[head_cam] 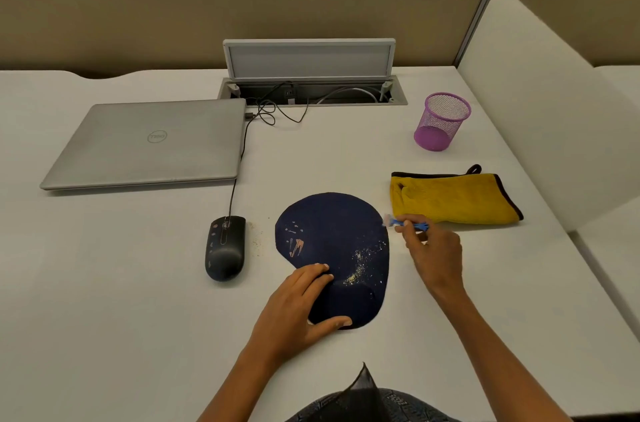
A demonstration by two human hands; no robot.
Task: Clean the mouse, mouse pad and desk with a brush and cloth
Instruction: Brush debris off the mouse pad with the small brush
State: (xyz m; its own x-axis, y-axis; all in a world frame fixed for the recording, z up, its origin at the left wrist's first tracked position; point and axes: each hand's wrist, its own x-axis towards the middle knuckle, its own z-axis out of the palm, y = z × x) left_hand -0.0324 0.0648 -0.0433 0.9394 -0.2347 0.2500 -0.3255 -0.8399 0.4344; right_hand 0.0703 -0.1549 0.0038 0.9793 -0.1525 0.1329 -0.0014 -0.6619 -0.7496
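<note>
A dark blue mouse pad [332, 234] with a wrist rest lies on the white desk [138, 283]; yellowish crumbs and pale marks speckle it. My left hand [301, 304] presses on the pad's near-left edge. My right hand [433, 252] holds a small blue brush [403, 222] just off the pad's right edge, bristles pointing left. A black wired mouse [225, 248] sits left of the pad, with a few crumbs on the desk between them. A folded yellow cloth [453, 198] lies behind my right hand.
A shut silver laptop [145, 141] lies at the back left, the mouse cable running to it. A purple mesh cup [441, 122] stands at the back right. An open cable tray [311, 91] sits at the desk's rear. A white divider [536, 110] bounds the right side.
</note>
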